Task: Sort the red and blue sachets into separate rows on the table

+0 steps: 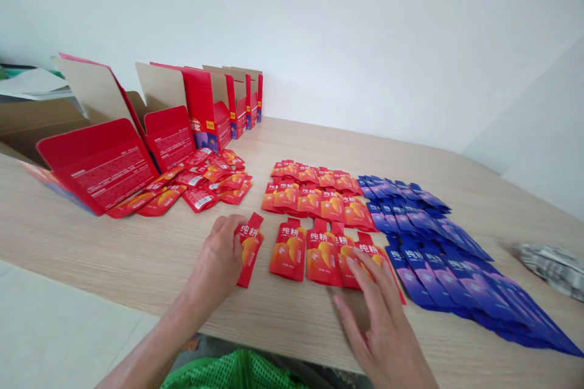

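Note:
My left hand (218, 258) is closed on the left edge of a red-orange pouch (249, 253) with yellow fruit printed on it. To its right a front row of similar red pouches (288, 251) lies on the table, several of them overlapping. Over the right end of that row my right hand (381, 313) spreads its fingers, the tips at the pouches there; whether they press down I cannot tell. Behind, more red pouches (310, 200) lie in two overlapping rows. Blue-purple pouches (422, 276) form overlapping rows at the right.
Opened red cardboard boxes (171, 137) stand along the left side of the wooden table (365, 143). In front of them lies a loose heap of red pouches (201, 197). A grey patterned cloth-like thing (552, 267) sits at the right edge. A white wall rises behind.

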A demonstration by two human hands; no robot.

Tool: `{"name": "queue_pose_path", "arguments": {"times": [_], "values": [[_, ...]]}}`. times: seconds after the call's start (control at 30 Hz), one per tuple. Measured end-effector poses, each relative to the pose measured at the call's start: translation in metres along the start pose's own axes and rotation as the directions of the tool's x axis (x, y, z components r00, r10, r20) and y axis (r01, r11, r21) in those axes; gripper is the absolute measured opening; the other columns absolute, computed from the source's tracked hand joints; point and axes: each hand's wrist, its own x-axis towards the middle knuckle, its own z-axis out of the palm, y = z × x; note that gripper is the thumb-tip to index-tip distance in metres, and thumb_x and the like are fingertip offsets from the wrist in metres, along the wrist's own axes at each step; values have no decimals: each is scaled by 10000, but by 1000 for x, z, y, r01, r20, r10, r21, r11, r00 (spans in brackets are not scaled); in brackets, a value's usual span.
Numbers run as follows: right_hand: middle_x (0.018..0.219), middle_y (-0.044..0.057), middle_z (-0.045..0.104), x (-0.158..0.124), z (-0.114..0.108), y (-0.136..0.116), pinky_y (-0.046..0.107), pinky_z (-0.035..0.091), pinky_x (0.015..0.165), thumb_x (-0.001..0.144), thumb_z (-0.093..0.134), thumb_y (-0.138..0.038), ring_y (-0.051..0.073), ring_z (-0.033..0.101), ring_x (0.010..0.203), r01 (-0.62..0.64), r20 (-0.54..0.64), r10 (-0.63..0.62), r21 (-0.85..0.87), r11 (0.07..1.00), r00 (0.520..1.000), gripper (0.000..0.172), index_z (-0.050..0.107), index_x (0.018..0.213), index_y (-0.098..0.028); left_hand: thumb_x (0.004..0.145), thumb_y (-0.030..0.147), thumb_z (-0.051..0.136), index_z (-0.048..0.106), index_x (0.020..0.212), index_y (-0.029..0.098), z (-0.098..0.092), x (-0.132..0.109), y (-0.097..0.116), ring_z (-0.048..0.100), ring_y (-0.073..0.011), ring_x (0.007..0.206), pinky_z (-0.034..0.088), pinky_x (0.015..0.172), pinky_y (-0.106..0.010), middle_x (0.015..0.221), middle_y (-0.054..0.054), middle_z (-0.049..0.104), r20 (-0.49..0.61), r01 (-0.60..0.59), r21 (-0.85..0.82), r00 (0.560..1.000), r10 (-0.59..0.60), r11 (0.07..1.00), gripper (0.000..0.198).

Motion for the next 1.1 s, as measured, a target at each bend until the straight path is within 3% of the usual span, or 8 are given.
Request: {"name": "queue_pose_path", "arguments": {"times": [0.13, 0.27, 0.37, 0.43, 0.5, 0.73, 0.97, 1.1], "values": [[1675, 134, 416, 2, 0, 0, 676, 353, 1281, 1061, 573, -289, 351, 453, 1534, 6, 21, -7, 18, 1000, 1000, 649, 337, 1665, -279, 953, 70, 395, 631, 1155, 185, 13, 0, 2, 699, -241, 1066, 600, 998, -440, 1129, -113, 631, -36, -40, 15, 999, 41, 999, 331], [1641, 134, 459, 2, 2, 1, 686, 347, 1281, 1059, 573, -284, 351, 494, 1504, 25, 27, -25, 31, 999, 999, 599, 393, 1631, -287, 1017, 177, 484, 662, 1240, 191, 7, -4, 6, 614, -293, 1367, 537, 1149, -515, 1421, -162, 605, 12, -113, 20, 994, 113, 993, 286], [1652, 135, 446, 1, 3, 2, 687, 364, 1271, 1056, 584, -293, 363, 456, 1531, 15, 44, -17, 26, 1000, 999, 597, 402, 1625, -280, 970, 360, 708, 595, 1480, 273, -9, -9, 10, 412, -386, 1568, 465, 1184, -648, 1654, -151, 491, 253, -228, 64, 945, 205, 971, 530], [1654, 132, 442, 1, 5, 1, 691, 377, 1261, 1055, 585, -296, 370, 435, 1544, -4, 46, 3, 30, 1000, 999, 582, 417, 1612, -278, 885, 377, 832, 495, 1594, 359, -19, -12, 10, 291, -399, 1627, 397, 1213, -696, 1724, -116, 414, 425, -298, 72, 872, 241, 952, 785], [1643, 130, 457, 1, 6, -1, 693, 376, 1260, 1058, 576, -295, 367, 449, 1534, -23, 31, 22, 42, 999, 999, 560, 431, 1599, -278, 845, 357, 882, 485, 1605, 386, -24, -12, 9, 273, -380, 1635, 353, 1241, -689, 1724, -105, 414, 507, -319, 66, 827, 244, 945, 858], [1634, 124, 469, 3, 9, -4, 695, 373, 1263, 1072, 549, -310, 364, 458, 1524, -35, 9, 35, 53, 998, 999, 537, 436, 1596, -285, 925, 316, 811, 544, 1568, 280, -9, -6, 7, 339, -318, 1616, 354, 1275, -604, 1696, -160, 442, 495, -308, 76, 837, 232, 949, 698], [1640, 124, 456, 2, 9, -5, 712, 393, 1241, 1070, 551, -298, 371, 421, 1543, -35, 27, 34, 31, 999, 999, 534, 437, 1592, -283, 962, 450, 757, 530, 1568, 244, 9, -12, 12, 325, -346, 1620, 355, 1269, -629, 1696, -186, 439, 457, -299, 125, 864, 213, 946, 679], [1655, 118, 444, -2, 14, -3, 711, 406, 1233, 1068, 551, -312, 388, 391, 1562, -30, 13, 29, 30, 999, 999, 551, 431, 1604, -282, 1003, 541, 668, 494, 1592, 214, 7, -14, 17, 311, -372, 1623, 360, 1253, -662, 1708, -227, 398, 471, -308, 143, 857, 209, 941, 695]]}}
